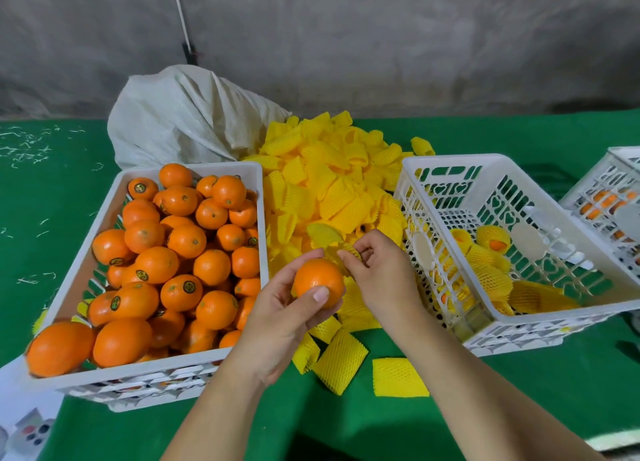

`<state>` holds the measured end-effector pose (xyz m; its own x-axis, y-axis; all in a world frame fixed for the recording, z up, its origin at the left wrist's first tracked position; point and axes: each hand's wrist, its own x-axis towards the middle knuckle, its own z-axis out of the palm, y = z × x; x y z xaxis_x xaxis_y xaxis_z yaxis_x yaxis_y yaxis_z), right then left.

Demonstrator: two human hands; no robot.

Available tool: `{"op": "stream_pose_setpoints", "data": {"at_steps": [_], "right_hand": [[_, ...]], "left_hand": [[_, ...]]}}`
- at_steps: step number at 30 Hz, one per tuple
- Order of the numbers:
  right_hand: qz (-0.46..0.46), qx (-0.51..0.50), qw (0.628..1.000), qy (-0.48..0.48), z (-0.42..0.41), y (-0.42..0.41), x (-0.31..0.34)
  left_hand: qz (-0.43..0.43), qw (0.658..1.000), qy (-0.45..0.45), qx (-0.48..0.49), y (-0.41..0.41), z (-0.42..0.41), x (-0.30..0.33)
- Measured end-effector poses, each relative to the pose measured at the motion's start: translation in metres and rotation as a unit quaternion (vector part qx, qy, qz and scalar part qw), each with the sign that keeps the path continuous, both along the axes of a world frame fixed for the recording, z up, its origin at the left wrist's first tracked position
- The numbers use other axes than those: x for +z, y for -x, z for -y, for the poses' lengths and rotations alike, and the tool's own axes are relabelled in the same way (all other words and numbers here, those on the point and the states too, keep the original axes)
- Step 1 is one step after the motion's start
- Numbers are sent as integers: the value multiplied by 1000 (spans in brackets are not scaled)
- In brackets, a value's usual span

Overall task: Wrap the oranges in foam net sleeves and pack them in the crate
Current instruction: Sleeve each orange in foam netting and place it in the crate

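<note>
My left hand [277, 318] grips a bare orange [317, 280] between thumb and fingers, just in front of a heap of yellow foam net sleeves [329, 183]. My right hand [377, 270] is close beside it on the right and pinches a yellow sleeve [349, 251] at the heap's near edge. A white crate [249, 173] on the left is piled with bare oranges. On the right, another white crate [426, 162] holds several wrapped oranges [485, 273].
Loose sleeves [398, 377] lie on the green table in front of the heap. A white woven sack [183, 121] sits behind the orange crate. A third white crate [609, 190] with fruit stands at the far right edge. A grey wall backs the table.
</note>
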<state>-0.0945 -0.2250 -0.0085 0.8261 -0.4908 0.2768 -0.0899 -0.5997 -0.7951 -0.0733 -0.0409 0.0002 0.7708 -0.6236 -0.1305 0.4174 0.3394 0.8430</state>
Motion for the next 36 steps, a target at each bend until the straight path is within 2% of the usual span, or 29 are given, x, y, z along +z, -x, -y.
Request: {"op": "stream_pose_setpoints", "data": {"at_steps": [3,8,10,13,15,19,20,24,27,31,33,36], "right_hand": [[-6,5,997,81,-3,0,2],[-18,93,991,98,2,2,-2],[-20,99,992,70,2,4,-5],[-12,122,991,-48,0,9,-6],[-12,145,985,-89,-8,14,-3],[-41,176,973,-145,-27,18,-7],[-39,176,976,-124,-30,18,-8],[-38,153,982,102,-33,21,-13],[-5,157,971,179,-44,26,-14],[67,135,964,221,-54,28,-12],[88,107,965,224,-49,23,-11],[103,67,973,197,-38,18,-7]], "left_hand": [[40,997,-48,-37,-1,3,3],[15,996,-84,7,-6,9,0],[19,993,-101,50,-9,7,-5],[45,983,-144,108,-14,7,-18],[58,973,-159,155,-14,9,-24],[52,971,-119,201,-6,21,-30],[27,975,-94,200,-5,24,-29],[-127,977,41,164,-11,23,-18],[-154,977,93,117,-8,19,-9],[-178,976,102,69,-10,16,-10],[-128,988,64,55,-11,17,-11],[-53,994,-47,79,-11,22,-18]]}}
